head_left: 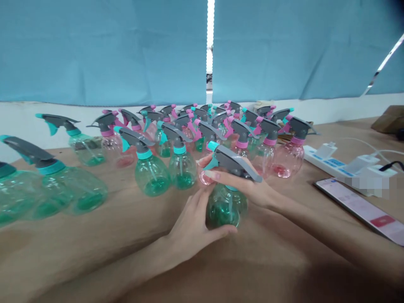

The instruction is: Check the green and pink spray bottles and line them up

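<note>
A clear green spray bottle [227,207] with a grey head and turquoise nozzle stands upright between my hands at the middle of the table. My left hand [196,219] wraps round the lower body of the bottle, its thumb along the near side. Around the neck, just under the grey spray head [235,162], my right hand [243,183] is closed, with fingers reaching toward the turquoise trigger. Part of the right hand's grip is hidden behind the head. Just beyond, two more green spray bottles [152,176] stand close by on the left.
Several pink and green spray bottles [288,158] crowd the back of the table [151,244]. More green bottles [74,189] stand at the left. On the right lie a power strip [337,164] with plugs and a phone [360,206]. A blue curtain [104,50] hangs behind.
</note>
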`<state>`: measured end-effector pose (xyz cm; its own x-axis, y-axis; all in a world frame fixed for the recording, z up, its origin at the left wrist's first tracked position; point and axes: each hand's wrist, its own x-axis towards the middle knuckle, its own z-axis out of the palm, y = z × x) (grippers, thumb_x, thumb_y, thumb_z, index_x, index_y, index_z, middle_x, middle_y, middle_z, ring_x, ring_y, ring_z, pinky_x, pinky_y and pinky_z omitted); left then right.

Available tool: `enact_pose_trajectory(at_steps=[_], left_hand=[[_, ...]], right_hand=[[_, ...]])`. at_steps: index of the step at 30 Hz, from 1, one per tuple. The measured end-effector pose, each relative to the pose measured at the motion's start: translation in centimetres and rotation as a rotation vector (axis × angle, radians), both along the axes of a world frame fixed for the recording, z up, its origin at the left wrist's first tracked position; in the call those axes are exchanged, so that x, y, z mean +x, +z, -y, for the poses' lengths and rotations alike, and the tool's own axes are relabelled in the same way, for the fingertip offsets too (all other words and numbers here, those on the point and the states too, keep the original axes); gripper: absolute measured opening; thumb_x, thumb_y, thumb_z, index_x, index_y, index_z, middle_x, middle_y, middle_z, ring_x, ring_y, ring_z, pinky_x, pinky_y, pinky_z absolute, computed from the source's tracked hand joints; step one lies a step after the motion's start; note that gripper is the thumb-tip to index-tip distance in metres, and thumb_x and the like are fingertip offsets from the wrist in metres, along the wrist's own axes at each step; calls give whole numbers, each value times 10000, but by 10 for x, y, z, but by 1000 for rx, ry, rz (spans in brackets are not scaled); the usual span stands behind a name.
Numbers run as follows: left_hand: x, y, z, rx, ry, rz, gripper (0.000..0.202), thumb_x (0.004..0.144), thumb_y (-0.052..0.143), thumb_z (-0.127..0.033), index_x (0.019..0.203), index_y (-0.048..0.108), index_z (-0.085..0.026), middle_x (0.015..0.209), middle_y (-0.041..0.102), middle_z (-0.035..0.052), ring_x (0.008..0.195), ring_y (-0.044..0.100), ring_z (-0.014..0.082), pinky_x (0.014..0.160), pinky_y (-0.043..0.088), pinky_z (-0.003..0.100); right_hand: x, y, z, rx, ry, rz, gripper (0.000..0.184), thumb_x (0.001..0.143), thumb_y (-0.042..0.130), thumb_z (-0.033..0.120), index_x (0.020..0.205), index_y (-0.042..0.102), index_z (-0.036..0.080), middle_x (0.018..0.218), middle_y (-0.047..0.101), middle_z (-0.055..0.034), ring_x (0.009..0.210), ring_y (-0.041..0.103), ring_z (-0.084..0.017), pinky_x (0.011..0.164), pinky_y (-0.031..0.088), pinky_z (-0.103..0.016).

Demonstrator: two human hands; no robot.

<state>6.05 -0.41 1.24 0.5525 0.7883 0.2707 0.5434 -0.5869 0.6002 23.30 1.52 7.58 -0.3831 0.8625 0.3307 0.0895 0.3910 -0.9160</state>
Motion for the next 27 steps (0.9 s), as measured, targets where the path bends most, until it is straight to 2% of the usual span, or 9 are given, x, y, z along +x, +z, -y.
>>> enact_pose_trajectory(at_steps=[4,8,12,16,22,27], left_hand=[[-6,-1,-3,16,-5,-45,867,788,702,-515,1452,200,-275,1440,401,141,1333,341,373,1040,309,588],[-15,-4,-4,53,-21,-111,788,811,675,-522,1421,247,-269,1394,449,133,1299,390,355,1025,342,554],[-25,-8,-4,72,6,-178,762,845,644,-499,1436,215,-281,1383,454,123,1266,426,336,1024,345,530],[-35,-11,0,125,15,-227,724,884,600,-422,1460,185,-282,1387,458,117,1257,443,317,1022,345,501],[-39,-15,4,194,23,-291,626,894,570,-410,1428,288,-244,1364,489,121,1236,463,318,998,375,484],[-37,-15,3,216,25,-361,567,903,556,-402,1385,370,-167,1357,495,153,1220,471,330,976,396,493]], right_hand=[[-3,-2,-5,60,-21,-19,175,857,609,359,970,574,230,886,618,-2,860,609,-186,768,479,-347],[-3,-2,-7,99,-59,14,166,864,586,396,906,573,236,739,577,22,827,605,-187,743,466,-340],[-2,-2,-8,106,-47,11,165,866,578,398,903,560,237,760,595,13,791,594,-178,684,457,-325],[-3,-3,-7,116,-51,37,194,883,545,437,879,554,243,701,550,29,702,564,-157,665,443,-319],[-3,-1,-1,128,-134,133,201,896,514,464,937,582,279,746,559,14,702,523,-162,607,403,-303],[-4,2,1,156,-150,97,167,891,535,435,831,551,280,677,480,37,575,399,-124,516,326,-275]])
